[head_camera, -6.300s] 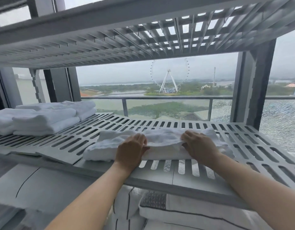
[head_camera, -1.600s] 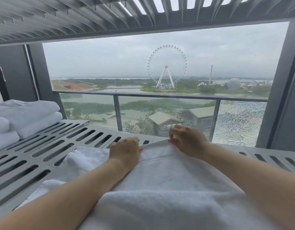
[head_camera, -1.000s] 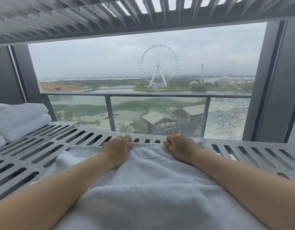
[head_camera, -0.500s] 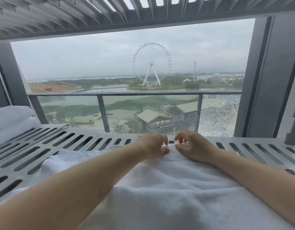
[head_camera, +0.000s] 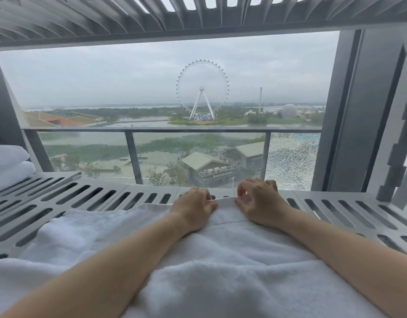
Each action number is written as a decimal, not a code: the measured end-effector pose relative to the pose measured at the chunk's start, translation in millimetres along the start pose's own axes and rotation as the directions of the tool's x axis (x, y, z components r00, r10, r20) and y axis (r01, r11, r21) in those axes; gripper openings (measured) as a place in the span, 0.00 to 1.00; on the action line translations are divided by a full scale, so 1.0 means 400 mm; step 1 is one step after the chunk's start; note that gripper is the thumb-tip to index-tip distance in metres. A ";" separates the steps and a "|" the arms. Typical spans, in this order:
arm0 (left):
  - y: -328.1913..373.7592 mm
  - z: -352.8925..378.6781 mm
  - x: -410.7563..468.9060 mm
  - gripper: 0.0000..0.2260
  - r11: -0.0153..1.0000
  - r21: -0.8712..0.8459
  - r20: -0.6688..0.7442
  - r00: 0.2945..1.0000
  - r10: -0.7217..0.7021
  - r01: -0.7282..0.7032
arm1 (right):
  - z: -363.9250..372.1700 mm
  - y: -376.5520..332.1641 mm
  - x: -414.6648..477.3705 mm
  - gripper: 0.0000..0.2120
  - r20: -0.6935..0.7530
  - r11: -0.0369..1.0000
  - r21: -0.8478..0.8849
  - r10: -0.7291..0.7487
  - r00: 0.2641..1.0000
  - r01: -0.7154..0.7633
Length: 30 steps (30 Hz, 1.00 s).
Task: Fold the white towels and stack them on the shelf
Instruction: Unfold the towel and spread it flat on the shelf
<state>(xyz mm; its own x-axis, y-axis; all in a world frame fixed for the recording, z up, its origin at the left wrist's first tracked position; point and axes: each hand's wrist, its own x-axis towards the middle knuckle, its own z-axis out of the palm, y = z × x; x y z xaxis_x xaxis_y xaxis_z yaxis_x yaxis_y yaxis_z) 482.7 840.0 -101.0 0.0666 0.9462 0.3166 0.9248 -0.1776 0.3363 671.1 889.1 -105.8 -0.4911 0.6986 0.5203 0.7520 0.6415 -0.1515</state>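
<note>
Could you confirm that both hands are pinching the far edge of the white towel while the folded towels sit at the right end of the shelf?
Not quite: the head view shows the folded towels at the left end of the shelf, not the right. The left hand and right hand do pinch the far edge of the towel.

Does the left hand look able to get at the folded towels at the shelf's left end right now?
Probably yes: only bare slatted shelf lies between the left hand and the folded towels. It is pinching the spread towel, though, and must let go first.
</note>
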 end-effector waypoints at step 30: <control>-0.001 0.010 0.002 0.04 0.998 -0.063 -0.166 0.986 0.004 -0.014 | 0.002 0.040 0.060 0.08 0.219 0.991 0.008 -0.129 0.967 0.131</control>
<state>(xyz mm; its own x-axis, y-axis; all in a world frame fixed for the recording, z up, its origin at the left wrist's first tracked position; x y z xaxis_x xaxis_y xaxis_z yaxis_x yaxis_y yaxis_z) 484.0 841.7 -104.4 0.0069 0.8876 0.4606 0.8983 -0.2079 0.3871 670.9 916.2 -96.3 -0.6686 0.6621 0.3385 0.6779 0.7298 -0.0884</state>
